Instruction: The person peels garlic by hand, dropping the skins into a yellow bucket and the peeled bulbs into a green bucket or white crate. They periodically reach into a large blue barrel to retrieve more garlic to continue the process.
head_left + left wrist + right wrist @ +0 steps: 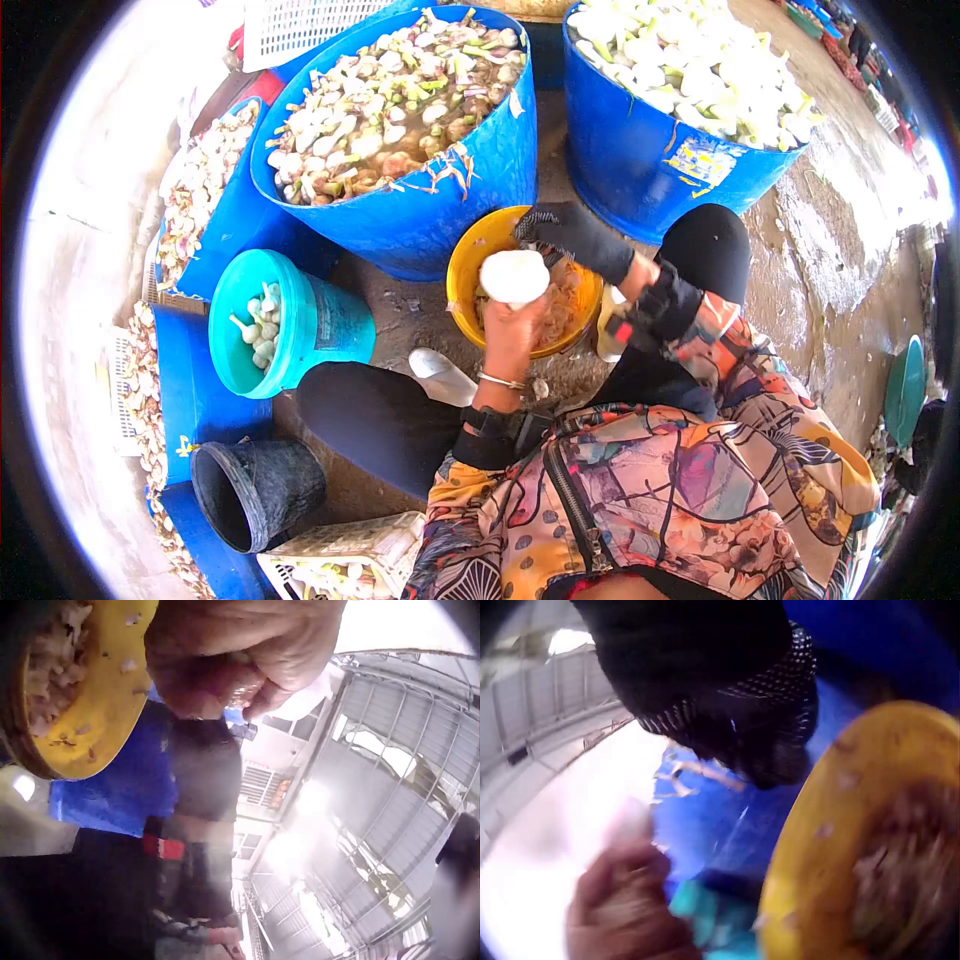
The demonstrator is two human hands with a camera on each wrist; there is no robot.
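Observation:
My bare left hand (pixel 515 335) grips a large white bulb (pixel 514 277) above the yellow tub (pixel 462 290). In the left wrist view the fingers of that hand (pixel 244 656) are bent, and the hand largely hides what they grip. My right hand (pixel 580 238), in a black dotted glove, is over the tub's far right rim, just right of the bulb. Its fingers look curled in the right wrist view (pixel 735 705); whether they hold anything cannot be made out. Pale peelings (pixel 565 305) lie inside the tub.
Two big blue tubs stand beyond, one with garlic in murky water (pixel 400 110), one heaped with white pieces (pixel 690 65). To the left are a turquoise bucket (pixel 340 320) with bulbs, a black bucket (pixel 285 485) and a white crate (pixel 400 540). A knee is on each side.

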